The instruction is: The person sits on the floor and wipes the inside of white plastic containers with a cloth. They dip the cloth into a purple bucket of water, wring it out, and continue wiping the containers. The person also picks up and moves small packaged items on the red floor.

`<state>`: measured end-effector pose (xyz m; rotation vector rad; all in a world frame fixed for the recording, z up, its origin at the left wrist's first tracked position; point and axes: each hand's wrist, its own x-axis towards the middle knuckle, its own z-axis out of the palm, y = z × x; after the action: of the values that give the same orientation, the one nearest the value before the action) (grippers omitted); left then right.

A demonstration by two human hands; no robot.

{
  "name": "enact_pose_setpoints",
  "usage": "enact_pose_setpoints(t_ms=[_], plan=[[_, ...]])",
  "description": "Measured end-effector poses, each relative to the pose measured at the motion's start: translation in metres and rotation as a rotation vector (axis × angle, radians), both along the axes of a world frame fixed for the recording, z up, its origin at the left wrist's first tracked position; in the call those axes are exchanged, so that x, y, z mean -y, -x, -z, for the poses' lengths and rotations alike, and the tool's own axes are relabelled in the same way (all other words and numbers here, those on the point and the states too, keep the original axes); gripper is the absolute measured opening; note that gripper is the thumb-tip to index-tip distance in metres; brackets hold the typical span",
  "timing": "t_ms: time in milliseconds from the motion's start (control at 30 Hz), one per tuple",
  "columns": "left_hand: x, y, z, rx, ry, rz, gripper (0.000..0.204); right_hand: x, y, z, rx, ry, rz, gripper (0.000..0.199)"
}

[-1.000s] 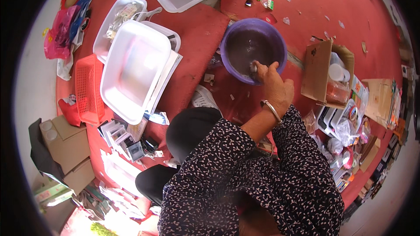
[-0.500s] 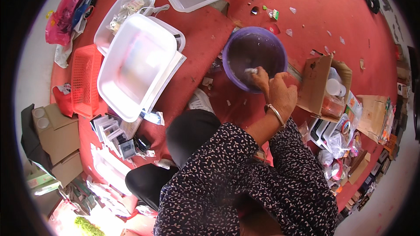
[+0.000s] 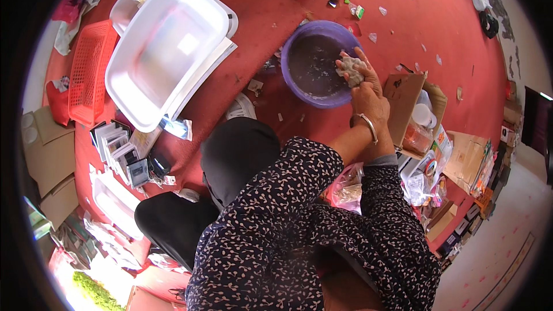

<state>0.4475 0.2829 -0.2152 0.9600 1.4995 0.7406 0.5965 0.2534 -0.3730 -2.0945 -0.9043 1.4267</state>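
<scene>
Above the right rim of a purple basin [image 3: 326, 102], a bunched, wet-looking grey cloth [image 3: 353, 72] is squeezed between my hands. My right hand [image 3: 370, 76] is on the far side, its fingers curled round the cloth. Nearer to me, my left hand [image 3: 368, 101], with a bangle at its wrist, is closed at the cloth's lower end and crosses over my right forearm. Some of its fingers are hidden. Murky dark water [image 3: 314, 64] with bubbles fills much of the basin.
An open cardboard box [image 3: 401, 99] with plastic containers stands close right of my hands. White tubs [image 3: 167, 52] are stacked on the left, beside a red basket [image 3: 92, 72] and several small cases [image 3: 121, 150]. Scraps litter the red floor covering [image 3: 403, 29].
The cloth has come up from over the basin to its right rim. My hands have moved up and closed together round it. The view has shifted slightly.
</scene>
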Motion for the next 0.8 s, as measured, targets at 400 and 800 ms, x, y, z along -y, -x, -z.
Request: enact_pose_setpoints(t_ms=[400,800], plan=[[-0.01,-0.013,0.019,0.041,-0.092,-0.172,0.013,0.013,-0.001,0.006,-0.06,0.066,0.081,0.061],[-0.017,0.005,0.005,0.124,0.084,-0.032,0.043,-0.024,0.01,0.008,-0.158,-0.054,0.165,0.067]])
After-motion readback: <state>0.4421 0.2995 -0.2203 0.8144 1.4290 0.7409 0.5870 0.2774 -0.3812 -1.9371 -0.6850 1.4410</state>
